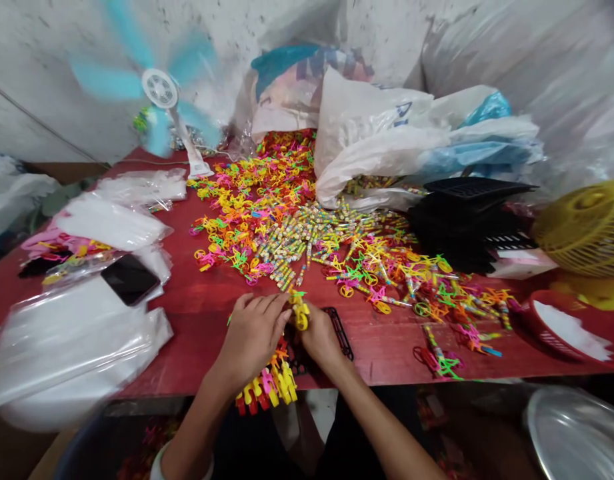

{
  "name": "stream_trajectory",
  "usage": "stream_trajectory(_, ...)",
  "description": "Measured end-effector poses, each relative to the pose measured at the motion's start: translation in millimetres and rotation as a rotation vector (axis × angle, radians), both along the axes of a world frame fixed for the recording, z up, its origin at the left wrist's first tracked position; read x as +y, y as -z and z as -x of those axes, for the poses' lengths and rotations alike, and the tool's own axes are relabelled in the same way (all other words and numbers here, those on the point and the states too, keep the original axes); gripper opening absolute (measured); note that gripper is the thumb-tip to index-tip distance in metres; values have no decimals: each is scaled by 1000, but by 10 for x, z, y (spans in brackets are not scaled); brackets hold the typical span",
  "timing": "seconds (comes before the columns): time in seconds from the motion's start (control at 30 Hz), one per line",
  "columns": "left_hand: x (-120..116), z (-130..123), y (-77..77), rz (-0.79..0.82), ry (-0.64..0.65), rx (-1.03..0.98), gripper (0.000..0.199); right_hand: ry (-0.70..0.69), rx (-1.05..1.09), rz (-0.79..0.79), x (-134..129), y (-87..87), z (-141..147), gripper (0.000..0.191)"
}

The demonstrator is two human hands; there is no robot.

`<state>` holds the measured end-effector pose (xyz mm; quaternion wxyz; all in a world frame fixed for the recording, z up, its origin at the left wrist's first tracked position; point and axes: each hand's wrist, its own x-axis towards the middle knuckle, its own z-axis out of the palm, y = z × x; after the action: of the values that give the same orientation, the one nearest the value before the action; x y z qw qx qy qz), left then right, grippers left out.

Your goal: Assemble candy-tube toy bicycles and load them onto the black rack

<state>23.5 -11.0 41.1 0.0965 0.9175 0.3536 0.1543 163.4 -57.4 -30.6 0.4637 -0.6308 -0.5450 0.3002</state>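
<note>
A small yellow plastic toy (300, 313) stands up between my two hands, at the near edge of the red table. My right hand (321, 339) is closed, its thumb and fingers against this toy. My left hand (254, 337) curls with its fingers together, the tips beside the toy; what lies under them is hidden. Below both hands is a black plastic lattice tray (341, 332), partly covered by them. A row of yellow, red and pink plastic toys (269, 387) hangs at the table edge under my left wrist.
Beyond my hands spreads a pile of colourful plastic toys (237, 230) and candy-like tubes (297, 233). Plastic bags (81, 327) and a phone (130, 279) lie left. A spinning blue fan (160, 88), white sacks (371, 127), black trays (451, 227) and a red basket (537, 320) stand around.
</note>
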Motion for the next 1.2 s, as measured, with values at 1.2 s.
stream_trajectory(1.2,-8,-34,-19,-4,-39,7,22,199,-1171,182,348,-240,-1044,20)
